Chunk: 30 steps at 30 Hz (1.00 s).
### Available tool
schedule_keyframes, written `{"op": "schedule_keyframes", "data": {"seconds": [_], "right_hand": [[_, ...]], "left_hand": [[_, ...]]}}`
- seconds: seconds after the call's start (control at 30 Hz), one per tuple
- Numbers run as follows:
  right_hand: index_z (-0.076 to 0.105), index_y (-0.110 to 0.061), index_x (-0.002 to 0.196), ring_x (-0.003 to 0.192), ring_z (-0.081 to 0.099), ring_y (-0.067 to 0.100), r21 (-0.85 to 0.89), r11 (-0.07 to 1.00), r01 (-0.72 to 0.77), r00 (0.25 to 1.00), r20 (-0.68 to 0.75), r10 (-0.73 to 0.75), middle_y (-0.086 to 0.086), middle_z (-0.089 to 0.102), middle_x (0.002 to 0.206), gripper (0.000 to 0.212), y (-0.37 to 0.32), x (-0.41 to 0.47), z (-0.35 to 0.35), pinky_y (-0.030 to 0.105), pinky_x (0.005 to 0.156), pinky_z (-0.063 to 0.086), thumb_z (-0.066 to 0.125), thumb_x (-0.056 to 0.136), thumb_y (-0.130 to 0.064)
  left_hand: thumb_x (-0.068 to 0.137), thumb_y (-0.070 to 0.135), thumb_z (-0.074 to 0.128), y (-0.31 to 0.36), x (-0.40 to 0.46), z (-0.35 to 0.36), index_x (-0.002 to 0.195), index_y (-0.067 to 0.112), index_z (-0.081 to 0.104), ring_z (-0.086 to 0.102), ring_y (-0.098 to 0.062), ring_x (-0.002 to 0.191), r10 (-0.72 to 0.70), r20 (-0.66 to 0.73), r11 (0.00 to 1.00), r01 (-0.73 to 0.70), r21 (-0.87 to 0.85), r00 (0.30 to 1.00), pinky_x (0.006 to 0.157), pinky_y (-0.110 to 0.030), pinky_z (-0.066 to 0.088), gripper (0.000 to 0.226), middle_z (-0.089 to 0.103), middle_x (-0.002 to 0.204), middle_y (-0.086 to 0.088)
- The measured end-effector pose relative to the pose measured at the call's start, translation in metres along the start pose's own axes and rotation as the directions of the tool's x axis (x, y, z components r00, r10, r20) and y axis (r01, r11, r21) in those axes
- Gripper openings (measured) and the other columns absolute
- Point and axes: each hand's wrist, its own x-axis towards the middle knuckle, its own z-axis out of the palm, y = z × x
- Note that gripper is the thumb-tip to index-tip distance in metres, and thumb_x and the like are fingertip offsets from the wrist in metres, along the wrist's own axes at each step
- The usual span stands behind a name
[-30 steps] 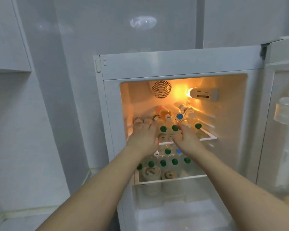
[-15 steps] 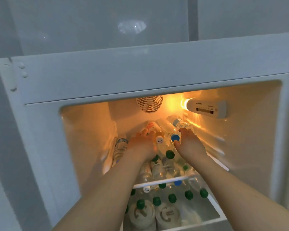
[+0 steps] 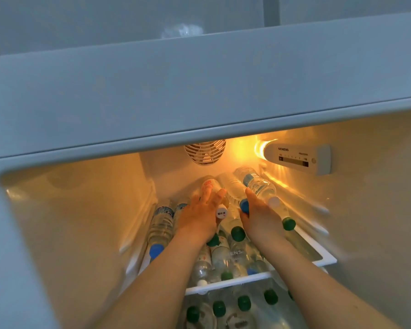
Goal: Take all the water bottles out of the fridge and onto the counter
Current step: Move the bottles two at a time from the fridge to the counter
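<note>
Several clear water bottles lie stacked on the fridge's upper glass shelf [image 3: 259,277], caps toward me. My left hand [image 3: 196,216] reaches deep into the pile and grips a white-capped bottle [image 3: 221,213] with a red label, thumb across its shoulder. My right hand [image 3: 259,216] holds the neck of a blue-capped bottle [image 3: 244,206] beside it. Another white-capped bottle [image 3: 261,186] with a blue label lies on top at the right. Green-capped bottles [image 3: 237,233] lie under my wrists. Two blue-labelled bottles [image 3: 160,224] lie along the left wall.
More green-capped bottles [image 3: 244,302] fill the shelf below. The fridge's upper frame [image 3: 199,91] hangs low over the opening. A round fan vent [image 3: 204,154] and the lit control panel [image 3: 297,159] sit on the back and right walls.
My head has moved in close to the fridge opening. Both hands have pushed further back onto the top bottles of the pile and taken hold of them.
</note>
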Motion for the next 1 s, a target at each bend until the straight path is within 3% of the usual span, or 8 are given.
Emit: {"op": "schedule_keyframes", "data": {"seconds": [0.1,0.2,0.33,0.43,0.5,0.57,0.7,1.0], "right_hand": [[0.031,-0.028,0.147,0.117,0.056,0.023,0.161,0.986,0.032,0.999,-0.046,-0.025,-0.001,0.054,0.137,0.054,0.002,-0.007,-0.008,0.037,0.088,0.049,0.049,0.096,-0.033],[0.045,-0.024,0.139,0.105,0.056,0.018,0.354,0.927,0.124,0.983,-0.174,-0.065,0.0,0.058,0.125,0.047,-0.004,-0.006,-0.024,0.031,0.088,0.046,0.056,0.094,-0.032],[0.046,-0.023,0.129,0.124,0.036,0.014,0.61,0.774,0.169,0.954,-0.298,0.026,0.002,0.038,0.135,0.039,-0.022,-0.009,-0.05,0.024,0.097,0.027,0.059,0.093,-0.03],[0.034,-0.026,0.135,0.122,0.027,0.001,0.773,0.612,0.166,0.963,-0.261,0.069,-0.004,0.032,0.143,0.043,-0.043,-0.017,-0.069,0.024,0.096,0.03,0.052,0.097,-0.031],[0.033,-0.023,0.135,0.116,0.035,0.003,0.778,0.6,0.184,0.954,-0.288,0.081,-0.006,0.041,0.131,0.041,-0.053,-0.02,-0.079,0.025,0.093,0.034,0.05,0.098,-0.03],[0.037,-0.018,0.133,0.109,0.045,0.009,0.757,0.618,0.215,0.934,-0.345,0.098,-0.006,0.047,0.121,0.038,-0.056,-0.022,-0.088,0.025,0.089,0.037,0.049,0.098,-0.029],[0.042,-0.014,0.13,0.101,0.049,0.012,0.741,0.632,0.227,0.916,-0.383,0.12,-0.005,0.052,0.114,0.036,-0.064,-0.035,-0.102,0.024,0.084,0.038,0.051,0.097,-0.026],[0.045,-0.014,0.123,0.095,0.05,0.014,0.763,0.608,0.219,0.928,-0.356,0.112,-0.002,0.053,0.106,0.031,-0.084,-0.078,-0.123,0.01,0.071,0.033,0.054,0.095,-0.024]], "left_hand": [[0.098,0.045,0.046,0.002,-0.016,-0.001,0.145,0.043,0.009,0.027,-0.029,0.141,0.024,-0.055,0.994,-0.03,-0.105,0.998,0.098,-0.048,0.044,0.06,-0.003,0.162,0.007],[0.098,0.047,0.046,0.009,-0.035,-0.011,0.147,0.037,0.017,0.029,-0.02,0.139,-0.053,-0.195,0.918,-0.03,-0.395,0.979,0.105,-0.038,0.035,0.058,0.015,0.157,0.009],[0.096,0.046,0.051,0.025,-0.052,-0.033,0.134,0.038,0.032,0.047,-0.014,0.119,-0.359,-0.274,0.554,-0.033,-0.832,0.892,0.092,-0.028,0.038,0.043,0.042,0.135,0.007],[0.097,0.045,0.049,0.039,-0.057,-0.06,0.123,0.042,0.031,0.05,-0.013,0.102,-0.53,-0.143,0.233,-0.019,-0.972,0.836,0.093,-0.041,0.049,0.031,0.051,0.11,0.012],[0.098,0.042,0.049,0.046,-0.06,-0.078,0.124,0.039,0.031,0.048,-0.015,0.104,-0.56,-0.077,0.091,-0.032,-0.995,0.825,0.089,-0.045,0.051,0.032,0.048,0.109,0.011],[0.098,0.041,0.05,0.052,-0.065,-0.088,0.127,0.037,0.032,0.05,-0.022,0.11,-0.524,-0.069,0.073,-0.036,-0.997,0.849,0.083,-0.044,0.051,0.034,0.048,0.117,0.006],[0.098,0.042,0.05,0.062,-0.087,-0.1,0.126,0.041,0.034,0.05,-0.026,0.119,-0.469,-0.114,0.235,0.0,-0.972,0.876,0.098,-0.053,0.048,0.032,0.048,0.126,0.005],[0.098,0.038,0.05,0.061,-0.144,-0.131,0.121,0.037,0.041,0.05,-0.026,0.116,-0.521,-0.087,0.239,0.047,-0.97,0.849,0.1,-0.058,0.044,0.025,0.052,0.117,0.005]]}}
